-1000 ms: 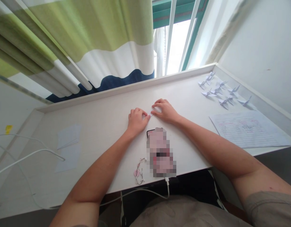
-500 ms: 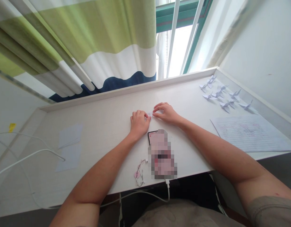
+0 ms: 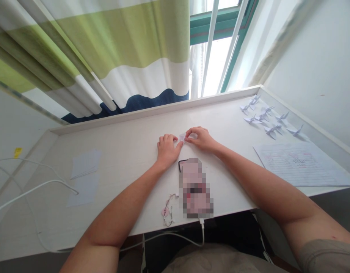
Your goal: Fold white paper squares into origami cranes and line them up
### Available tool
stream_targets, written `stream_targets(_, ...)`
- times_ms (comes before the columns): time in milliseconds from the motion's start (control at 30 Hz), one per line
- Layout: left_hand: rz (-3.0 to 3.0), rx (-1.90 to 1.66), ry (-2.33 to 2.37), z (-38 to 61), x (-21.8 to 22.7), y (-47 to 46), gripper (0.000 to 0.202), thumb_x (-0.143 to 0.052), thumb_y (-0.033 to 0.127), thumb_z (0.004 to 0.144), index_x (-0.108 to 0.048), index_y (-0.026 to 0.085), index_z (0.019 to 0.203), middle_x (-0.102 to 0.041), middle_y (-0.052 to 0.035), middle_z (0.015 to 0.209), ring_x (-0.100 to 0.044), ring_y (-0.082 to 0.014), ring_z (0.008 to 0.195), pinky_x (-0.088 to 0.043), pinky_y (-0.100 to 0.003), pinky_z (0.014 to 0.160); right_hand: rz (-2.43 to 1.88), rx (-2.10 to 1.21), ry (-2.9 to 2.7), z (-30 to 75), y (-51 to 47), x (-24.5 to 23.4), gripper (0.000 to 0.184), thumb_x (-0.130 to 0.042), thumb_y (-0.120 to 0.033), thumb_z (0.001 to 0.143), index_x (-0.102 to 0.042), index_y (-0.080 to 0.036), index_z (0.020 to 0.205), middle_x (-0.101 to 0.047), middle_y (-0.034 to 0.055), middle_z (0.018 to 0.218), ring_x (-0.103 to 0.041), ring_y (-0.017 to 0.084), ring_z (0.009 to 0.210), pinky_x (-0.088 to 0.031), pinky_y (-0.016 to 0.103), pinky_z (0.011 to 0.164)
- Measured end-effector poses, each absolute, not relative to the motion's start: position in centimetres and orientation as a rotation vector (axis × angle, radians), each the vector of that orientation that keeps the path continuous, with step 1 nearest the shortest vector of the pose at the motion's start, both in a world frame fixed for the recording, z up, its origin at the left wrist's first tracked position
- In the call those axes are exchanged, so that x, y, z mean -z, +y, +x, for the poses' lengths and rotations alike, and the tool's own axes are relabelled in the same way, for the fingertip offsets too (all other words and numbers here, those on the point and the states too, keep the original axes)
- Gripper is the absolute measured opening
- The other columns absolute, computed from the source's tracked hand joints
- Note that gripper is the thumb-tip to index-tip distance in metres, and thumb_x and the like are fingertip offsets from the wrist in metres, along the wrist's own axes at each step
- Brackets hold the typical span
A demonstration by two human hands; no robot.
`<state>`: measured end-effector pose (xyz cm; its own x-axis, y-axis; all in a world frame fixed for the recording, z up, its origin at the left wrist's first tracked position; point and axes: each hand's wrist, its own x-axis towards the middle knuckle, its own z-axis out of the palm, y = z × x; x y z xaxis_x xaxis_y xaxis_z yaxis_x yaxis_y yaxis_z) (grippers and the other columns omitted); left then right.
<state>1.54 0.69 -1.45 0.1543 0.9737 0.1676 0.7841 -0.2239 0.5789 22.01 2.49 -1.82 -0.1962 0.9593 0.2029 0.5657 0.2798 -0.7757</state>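
A small folded piece of white paper (image 3: 182, 137) lies on the desk between my two hands. My left hand (image 3: 167, 149) rests on the desktop with its index finger and thumb apart. Its thumb tip touches the near left edge of the paper. From the other side, my right hand (image 3: 201, 138) pinches the paper between thumb and fingers. The fingertips partly cover it, so the exact fold cannot be made out. Just below the hands lies a phone (image 3: 195, 189), its screen blurred out.
Several folded paper cranes (image 3: 267, 113) stand at the back right, behind a lined written sheet (image 3: 300, 163). At left lie white paper sheets (image 3: 85, 163), with a white cable (image 3: 35, 191) over them. A beaded strap (image 3: 167, 212) and charging cable (image 3: 202, 231) are near the front edge.
My left index finger has moved off the paper, away from the thumb. My right fingertips have shifted slightly, and more of the paper shows between the hands. The view has tilted a little.
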Motion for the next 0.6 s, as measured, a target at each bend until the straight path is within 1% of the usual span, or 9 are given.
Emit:
stream_targets(67,2.047,-0.771,1.652,1.5,1.5,1.0,0.017,-0.071,0.041,0.099,-0.072,0.024,0.101,-0.075,-0.0120,0.118,-0.060,-0.0341,0.120,-0.046,-0.050,0.105,-1.275,-0.867,-1.779,22.3,2.5,1.5,0.013,-0.079,-0.038,0.091,-0.074,-0.026,0.088,-0.081,0.0062,0.100,-0.070,0.029,0.106,-0.049,0.055,0.106)
stream_targets(133,1.994,-0.802,1.547,1.5,1.3,1.2,0.022,-0.069,0.044,0.099,-0.076,0.024,0.099,-0.078,-0.0100,0.108,-0.064,-0.0318,0.111,-0.048,-0.047,0.102,-1.177,-0.968,-1.685,22.4,2.4,1.2,0.021,-0.079,-0.043,0.089,-0.073,-0.024,0.087,-0.080,0.0060,0.094,-0.071,0.026,0.095,-0.054,0.049,0.097)
stream_targets(233,1.831,-0.841,1.286,1.4,1.0,1.2,0.034,-0.067,0.053,0.099,-0.079,0.022,0.093,-0.078,-0.0051,0.087,-0.067,-0.0246,0.087,-0.051,-0.038,0.084,-1.124,-1.016,-1.550,22.1,2.1,0.9,0.028,-0.084,-0.048,0.083,-0.073,-0.022,0.085,-0.080,0.0057,0.091,-0.071,0.023,0.088,-0.056,0.045,0.091)
stream_targets(300,1.716,-0.864,1.171,1.4,0.7,1.1,0.040,-0.071,0.059,0.094,-0.079,0.020,0.088,-0.077,-0.0039,0.082,-0.065,-0.0207,0.075,-0.049,-0.034,0.074,-1.103,-1.047,-1.470,21.7,1.9,0.8,0.029,-0.086,-0.048,0.080,-0.074,-0.022,0.085,-0.080,0.0058,0.090,-0.071,0.022,0.086,-0.057,0.045,0.089)
stream_targets(333,1.676,-0.877,1.148,1.4,0.5,1.1,0.042,-0.074,0.061,0.092,-0.079,0.020,0.086,-0.078,-0.0044,0.082,-0.065,-0.0199,0.073,-0.049,-0.033,0.073,-1.087,-1.067,-1.437,21.5,1.8,0.7,0.029,-0.087,-0.048,0.079,-0.074,-0.022,0.085,-0.080,0.0058,0.090,-0.072,0.022,0.086,-0.058,0.045,0.088)
stream_targets(400,1.628,-0.899,1.120,1.3,0.3,1.1,0.045,-0.076,0.064,0.089,-0.081,0.019,0.084,-0.081,-0.0069,0.085,-0.068,-0.0211,0.077,-0.052,-0.034,0.078,-1.058,-1.097,-1.389,21.1,1.6,0.7,0.029,-0.088,-0.047,0.078,-0.074,-0.022,0.086,-0.079,0.0057,0.090,-0.072,0.022,0.086,-0.059,0.045,0.088)
stream_targets(467,1.594,-0.904,1.091,1.3,0.3,1.3,0.046,-0.076,0.064,0.090,-0.083,0.019,0.084,-0.084,-0.0092,0.090,-0.072,-0.0233,0.085,-0.054,-0.037,0.086,-1.040,-1.115,-1.357,20.9,1.4,0.7,0.030,-0.089,-0.047,0.078,-0.073,-0.023,0.087,-0.078,0.0057,0.090,-0.073,0.022,0.087,-0.060,0.045,0.087)
stream_targets(600,1.539,-0.895,1.052,1.2,0.5,1.6,0.043,-0.076,0.062,0.090,-0.085,0.020,0.087,-0.085,-0.0104,0.094,-0.075,-0.0251,0.090,-0.056,-0.041,0.095,-1.020,-1.139,-1.341,20.8,1.3,0.7,0.036,-0.090,-0.050,0.077,-0.072,-0.023,0.091,-0.078,0.0059,0.089,-0.073,0.022,0.084,-0.059,0.045,0.084)
